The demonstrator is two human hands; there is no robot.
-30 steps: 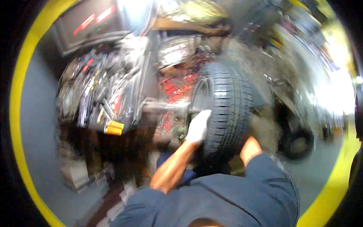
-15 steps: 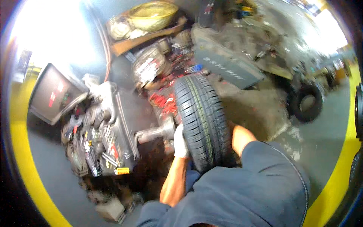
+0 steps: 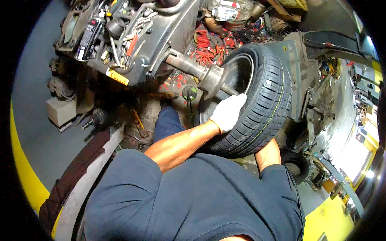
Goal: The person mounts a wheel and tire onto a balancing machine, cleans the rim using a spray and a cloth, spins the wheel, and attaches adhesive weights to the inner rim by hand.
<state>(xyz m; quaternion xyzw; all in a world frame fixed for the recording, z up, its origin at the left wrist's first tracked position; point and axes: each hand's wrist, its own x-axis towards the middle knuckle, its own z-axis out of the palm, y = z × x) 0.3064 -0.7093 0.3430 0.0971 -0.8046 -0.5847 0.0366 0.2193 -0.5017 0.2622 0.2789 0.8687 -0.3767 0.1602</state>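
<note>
A black car tire [image 3: 267, 100] on a metal rim [image 3: 250, 66] stands upright, tilted, in front of my body. My left hand [image 3: 229, 112], in a white glove, grips the wheel's near left side where tire and rim meet. Beside that hand, a grey machine shaft [image 3: 185, 66] with a thick collar [image 3: 212, 82] sticks out toward the rim opening. A thinner end of it reaches to the glove. My right forearm [image 3: 268, 156] goes behind the tire's lower right side, and the tire hides that hand and its fingers.
At upper left, a grey machine top [image 3: 161, 32] holds a black spray can [image 3: 89, 38] and several tools. Red cables [image 3: 205, 52] and clutter lie beyond the shaft. A grey panel [image 3: 291, 80] stands behind the tire. Another tire [image 3: 295, 164] lies at right; a pale box [image 3: 61, 111] sits at left.
The view has swung, with the machine now higher in it. The wheel has turned so its rim opening faces the shaft. My left hand is still on it.
</note>
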